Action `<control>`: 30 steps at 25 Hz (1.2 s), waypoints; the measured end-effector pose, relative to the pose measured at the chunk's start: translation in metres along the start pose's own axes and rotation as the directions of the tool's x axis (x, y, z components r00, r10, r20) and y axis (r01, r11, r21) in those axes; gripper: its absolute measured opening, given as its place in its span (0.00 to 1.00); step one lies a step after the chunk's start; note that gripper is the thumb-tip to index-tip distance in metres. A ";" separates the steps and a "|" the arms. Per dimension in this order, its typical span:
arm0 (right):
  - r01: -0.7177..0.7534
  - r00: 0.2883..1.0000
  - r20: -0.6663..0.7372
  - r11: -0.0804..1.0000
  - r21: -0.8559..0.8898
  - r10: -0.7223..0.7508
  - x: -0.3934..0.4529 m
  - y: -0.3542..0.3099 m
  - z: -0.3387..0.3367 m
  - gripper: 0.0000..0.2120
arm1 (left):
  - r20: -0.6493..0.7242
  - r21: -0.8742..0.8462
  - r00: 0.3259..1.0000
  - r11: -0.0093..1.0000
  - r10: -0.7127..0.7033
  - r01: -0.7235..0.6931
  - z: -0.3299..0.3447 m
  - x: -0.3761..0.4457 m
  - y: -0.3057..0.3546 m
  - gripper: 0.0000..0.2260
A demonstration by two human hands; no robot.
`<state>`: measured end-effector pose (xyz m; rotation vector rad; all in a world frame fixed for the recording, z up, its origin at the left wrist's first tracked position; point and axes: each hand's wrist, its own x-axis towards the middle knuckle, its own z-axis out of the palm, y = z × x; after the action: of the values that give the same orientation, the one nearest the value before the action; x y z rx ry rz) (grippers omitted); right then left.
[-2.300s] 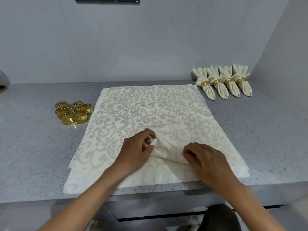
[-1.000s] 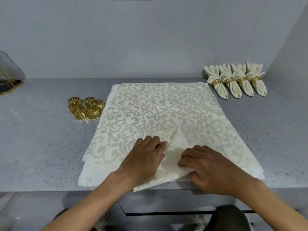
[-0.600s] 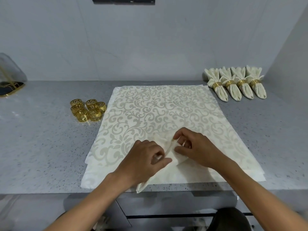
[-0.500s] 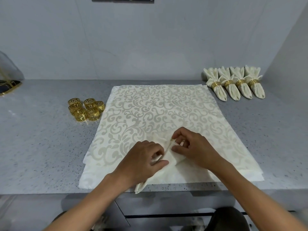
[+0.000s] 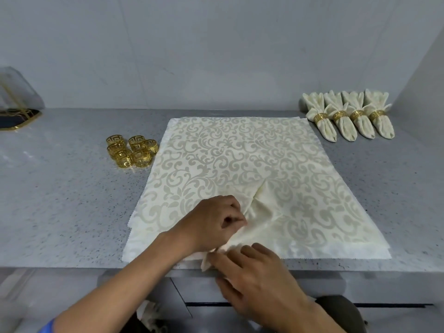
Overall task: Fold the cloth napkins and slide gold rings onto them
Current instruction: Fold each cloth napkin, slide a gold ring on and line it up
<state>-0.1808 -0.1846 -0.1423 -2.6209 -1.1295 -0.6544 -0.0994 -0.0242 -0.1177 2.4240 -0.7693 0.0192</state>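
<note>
A stack of flat cream damask napkins (image 5: pixel 240 164) lies on the grey counter. On top, near the front edge, a cream napkin (image 5: pixel 260 212) is gathered into a narrow folded wedge pointing away from me. My left hand (image 5: pixel 213 222) pinches its folds at the middle. My right hand (image 5: pixel 254 275) holds its near end at the counter's front edge, fingers curled on the cloth. Several loose gold rings (image 5: pixel 132 151) sit clustered left of the stack.
Several finished napkins with gold rings (image 5: pixel 348 118) lie in a row at the back right by the side wall. A dark gold-rimmed tray under a clear cover (image 5: pixel 16 116) is at the far left. The counter edge (image 5: pixel 336 266) runs just below the stack.
My right hand moved from the far tip of the folded napkin down to its near end at the counter edge. My left hand stayed pinching the middle.
</note>
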 end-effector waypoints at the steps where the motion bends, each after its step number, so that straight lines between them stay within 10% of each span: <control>1: -0.008 0.999 0.046 1.000 -0.017 0.009 0.002 -0.011 0.008 0.13 | 0.060 -0.002 0.998 1.000 -0.018 0.018 -0.006 0.004 0.002 0.10; 7: -0.184 0.980 -0.060 0.977 0.105 0.191 0.001 -0.011 0.004 0.06 | 0.265 0.097 0.964 0.995 0.008 -0.035 -0.031 0.018 0.001 0.11; 15: -0.494 0.869 0.048 0.869 0.022 0.492 -0.034 0.124 -0.055 0.10 | -0.036 0.211 0.994 0.973 0.103 -0.093 0.011 0.016 0.013 0.12; 30: -0.216 0.976 0.031 0.974 0.071 0.215 -0.021 0.117 -0.018 0.09 | -0.125 0.048 0.987 0.994 0.102 -0.097 0.009 -0.002 -0.008 0.12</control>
<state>-0.1144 -0.2844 -0.1386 -2.6426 -0.8402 -0.5283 -0.0984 -0.0221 -0.1296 2.3946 -0.8379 0.2293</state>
